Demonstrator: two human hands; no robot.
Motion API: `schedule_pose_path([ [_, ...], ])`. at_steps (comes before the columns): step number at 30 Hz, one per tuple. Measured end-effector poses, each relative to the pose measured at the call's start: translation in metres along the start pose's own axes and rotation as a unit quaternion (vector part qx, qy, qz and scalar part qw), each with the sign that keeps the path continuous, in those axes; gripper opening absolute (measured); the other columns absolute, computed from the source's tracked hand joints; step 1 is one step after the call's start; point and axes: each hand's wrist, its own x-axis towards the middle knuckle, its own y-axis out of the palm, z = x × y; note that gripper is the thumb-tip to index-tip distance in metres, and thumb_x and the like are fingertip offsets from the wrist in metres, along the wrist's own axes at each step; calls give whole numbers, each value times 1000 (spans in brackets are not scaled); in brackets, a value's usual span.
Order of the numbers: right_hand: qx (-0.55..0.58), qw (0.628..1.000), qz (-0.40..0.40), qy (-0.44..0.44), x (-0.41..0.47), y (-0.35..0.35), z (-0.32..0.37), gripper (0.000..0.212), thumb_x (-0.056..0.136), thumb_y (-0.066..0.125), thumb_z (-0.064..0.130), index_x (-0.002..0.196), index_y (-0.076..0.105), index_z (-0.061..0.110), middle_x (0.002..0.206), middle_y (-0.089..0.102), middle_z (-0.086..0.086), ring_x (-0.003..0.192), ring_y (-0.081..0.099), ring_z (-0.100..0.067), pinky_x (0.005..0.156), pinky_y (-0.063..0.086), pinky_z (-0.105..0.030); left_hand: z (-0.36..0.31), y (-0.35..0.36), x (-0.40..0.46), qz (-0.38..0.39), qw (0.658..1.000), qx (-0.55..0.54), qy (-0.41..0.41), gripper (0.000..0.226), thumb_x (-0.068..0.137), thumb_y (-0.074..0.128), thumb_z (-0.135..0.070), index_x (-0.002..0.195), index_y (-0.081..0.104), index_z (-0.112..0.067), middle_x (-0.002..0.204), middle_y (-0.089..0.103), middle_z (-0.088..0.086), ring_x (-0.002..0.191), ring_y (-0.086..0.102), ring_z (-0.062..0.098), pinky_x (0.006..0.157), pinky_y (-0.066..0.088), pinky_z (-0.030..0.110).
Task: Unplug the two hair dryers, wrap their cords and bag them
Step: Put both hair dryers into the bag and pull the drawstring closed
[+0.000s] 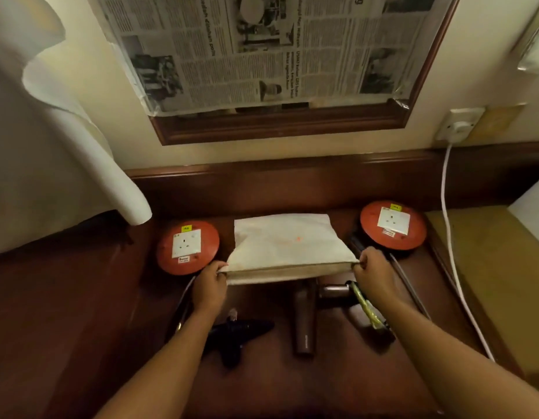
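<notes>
Item 1, bag [287, 243]: cream cloth, lying on the dark wooden desk [80, 297] at 12 o'clock from the person, mouth toward them. It appears light, soft and limp; judged unlikely to hold its mouth open unaided, so the hem corners are the proper grip points.

Item 2, left hand [209, 285]: fingers curled, pinching the mouth hem at its 9 o'clock corner. Right hand [372, 272]: fingers curled, pinching the hem at its 3 o'clock corner. The hem is drawn taut between the 2 hands. Whether both layers or 1 layer is pinched cannot be told.

Item 3, brown hair dryer [306, 316]: lies at 6 o'clock from the bag mouth, just beside it, between the 2 forearms and touching neither hand. Rigid plastic, judged moderately heavy and smooth; the handle is the sound place to grip. A yellow-green cord bundle [366, 306] sits at its 3 o'clock end.

Item 4, black hair dryer [236, 335]: at 7 o'clock from the bag mouth, beside the left forearm, ungripped. Same handling judgement applies.

Item 5, 2 red socket discs [186, 247] flank the bag at 9 and 3 o'clock; no plug is seen in either socket.
</notes>
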Motion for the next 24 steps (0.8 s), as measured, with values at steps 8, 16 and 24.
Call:
schedule_pose_path([
  [8,-117,987,109,28,-13,28,-40,10,91,50,5,94,59,2,94,50,-10,79,44,-22,68,32,-27,33,35,-22,61,996,33,-52,21,90,56,-3,110,64,-3,108,66,13,101,61,29,75,41,26],
  [16,-80,971,220,41,-10,-1,-62,14,80,63,10,94,61,9,94,60,-9,88,57,-27,76,48,-38,37,46,-61,66,981,169,61,44,81,65,-18,124,56,-13,124,52,11,120,40,31,101,38,45],
  [24,-135,944,293,74,16,-19,-71,57,88,64,23,139,42,10,143,43,-12,125,45,-28,99,38,-33,-13,107,-109,159,986,46,-17,28,91,58,-24,117,56,-13,122,51,6,110,53,24,89,42,28],
])
